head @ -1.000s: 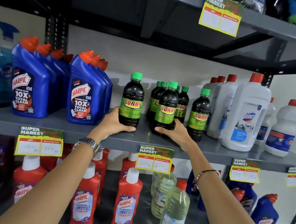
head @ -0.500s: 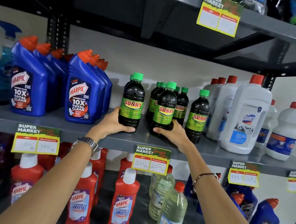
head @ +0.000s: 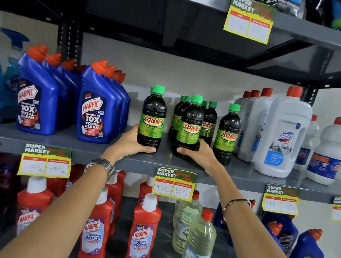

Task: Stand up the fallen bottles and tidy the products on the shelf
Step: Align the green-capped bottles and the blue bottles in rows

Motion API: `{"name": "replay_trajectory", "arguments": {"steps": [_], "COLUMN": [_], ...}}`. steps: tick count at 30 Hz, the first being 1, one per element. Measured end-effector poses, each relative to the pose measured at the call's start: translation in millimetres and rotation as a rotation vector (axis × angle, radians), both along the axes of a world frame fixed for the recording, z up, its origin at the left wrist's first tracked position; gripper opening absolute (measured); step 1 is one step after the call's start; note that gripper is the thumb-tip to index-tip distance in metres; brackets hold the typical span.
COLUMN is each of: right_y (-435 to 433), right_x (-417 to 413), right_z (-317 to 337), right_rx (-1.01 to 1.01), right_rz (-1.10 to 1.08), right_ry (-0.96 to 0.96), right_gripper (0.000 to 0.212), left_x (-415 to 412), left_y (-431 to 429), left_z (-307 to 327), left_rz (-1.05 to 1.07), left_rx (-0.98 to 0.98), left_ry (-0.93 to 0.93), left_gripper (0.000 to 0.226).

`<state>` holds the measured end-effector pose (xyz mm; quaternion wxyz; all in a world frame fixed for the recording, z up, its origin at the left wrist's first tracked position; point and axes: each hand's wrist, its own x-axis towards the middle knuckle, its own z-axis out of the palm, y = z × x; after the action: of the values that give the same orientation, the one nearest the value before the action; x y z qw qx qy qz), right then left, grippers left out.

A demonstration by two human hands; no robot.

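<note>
Several dark Sunny bottles with green caps stand upright on the grey middle shelf (head: pixel 96 150). My left hand (head: pixel 132 141) grips the base of the leftmost Sunny bottle (head: pixel 153 116), which stands apart from the group. My right hand (head: pixel 199 153) wraps the base of the front Sunny bottle (head: pixel 191 124); more Sunny bottles crowd behind it. Another Sunny bottle (head: pixel 228 132) stands just right of my right hand. No bottle on this shelf lies on its side.
Blue Harpic bottles (head: pixel 96 108) fill the shelf's left, white Domex bottles (head: pixel 285 134) its right. Below stand red Harpic cleaners (head: pixel 144 235), clear bottles (head: pixel 198 242) and more blue ones (head: pixel 307 255). Yellow price tags (head: pixel 174 185) hang from the shelf edge. A dark shelf sits overhead.
Both hands keep their hold on the same two Sunny bottles. The bottles have hardly shifted; only the view has drifted slightly.
</note>
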<state>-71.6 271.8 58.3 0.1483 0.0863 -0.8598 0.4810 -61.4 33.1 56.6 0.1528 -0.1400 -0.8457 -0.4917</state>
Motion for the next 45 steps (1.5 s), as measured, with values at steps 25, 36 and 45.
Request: {"name": "replay_trajectory", "arguments": {"steps": [25, 36, 45], "right_y": [-79, -225, -229], "right_x": [64, 21, 6], "right_z": [-14, 2, -3], "right_rx": [0.055, 0.069, 0.057], "right_rz": [-0.274, 0.18, 0.192], "right_ry": [0.842, 0.101, 0.123], "right_gripper": [0.03, 0.079, 0.068], "left_x": [46, 37, 32], "left_y": [-77, -200, -213], "left_z": [-4, -5, -3], "left_rz": [0.433, 0.855, 0.76], "left_rx": [0.154, 0.033, 0.073], "left_ry": [0.785, 0.31, 0.132], "left_gripper": [0.059, 0.112, 0.116]}}
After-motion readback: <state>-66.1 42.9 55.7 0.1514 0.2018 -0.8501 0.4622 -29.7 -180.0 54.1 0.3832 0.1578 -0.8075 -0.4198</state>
